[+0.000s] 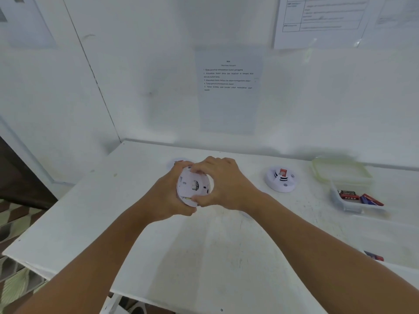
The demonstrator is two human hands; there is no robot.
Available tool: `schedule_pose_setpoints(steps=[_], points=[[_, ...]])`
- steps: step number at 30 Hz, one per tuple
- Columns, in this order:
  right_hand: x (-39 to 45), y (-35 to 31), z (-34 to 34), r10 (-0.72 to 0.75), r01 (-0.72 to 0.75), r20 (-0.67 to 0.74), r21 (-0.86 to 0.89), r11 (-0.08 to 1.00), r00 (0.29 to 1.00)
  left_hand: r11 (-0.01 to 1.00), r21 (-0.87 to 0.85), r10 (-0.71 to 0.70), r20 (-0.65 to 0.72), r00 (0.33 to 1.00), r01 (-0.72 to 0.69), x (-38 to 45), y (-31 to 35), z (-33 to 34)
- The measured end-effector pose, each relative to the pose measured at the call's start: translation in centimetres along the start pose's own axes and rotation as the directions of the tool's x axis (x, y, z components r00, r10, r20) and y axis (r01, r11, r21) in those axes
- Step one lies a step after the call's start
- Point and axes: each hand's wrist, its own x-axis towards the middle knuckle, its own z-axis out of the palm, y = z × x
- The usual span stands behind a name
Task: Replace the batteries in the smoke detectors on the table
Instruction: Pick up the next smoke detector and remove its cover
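A round white smoke detector [190, 185] is held above the white table [215, 250], its back side turned toward me. My left hand [169, 196] cups it from the left and below. My right hand [223, 184] grips its rim from the right, thumb at the lower edge and fingers over the top. A second white smoke detector [281, 180] lies on the table to the right, with a red label on top. Behind my hands a third round white piece [179, 161] with a bit of red is mostly hidden.
At the right stands a clear tray [340, 201] with several red and blue batteries [360, 197]. Behind it is a clear lidded container [340, 169]. A loose red-blue battery [374, 256] lies near the right edge. An instruction sheet [229, 87] hangs on the wall.
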Motion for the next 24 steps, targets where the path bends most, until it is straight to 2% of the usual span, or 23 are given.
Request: schedule_pose_setpoints(steps=[8,13,18,24], points=[[-0.08,-0.15,0.85,-0.067,0.069,0.034,-0.054,0.996,0.997,0.999,0.027,-0.025,0.057,0.998,0.023,-0.35,-0.47,-0.11],[-0.46,0.16,0.93,-0.040,0.040,-0.004,0.079,0.996,0.999,1.000,0.001,-0.007,0.047,0.999,0.007,-0.31,-0.27,-0.36],[-0.29,-0.26,0.68,-0.044,0.048,-0.042,0.088,0.995,0.998,1.000,-0.014,0.026,0.039,0.999,-0.026,-0.16,0.04,-0.59],[-0.26,-0.53,1.08,-0.059,0.059,-0.023,-0.006,0.998,0.998,1.000,-0.019,-0.013,0.087,0.996,0.014,-0.17,-0.08,-0.63]])
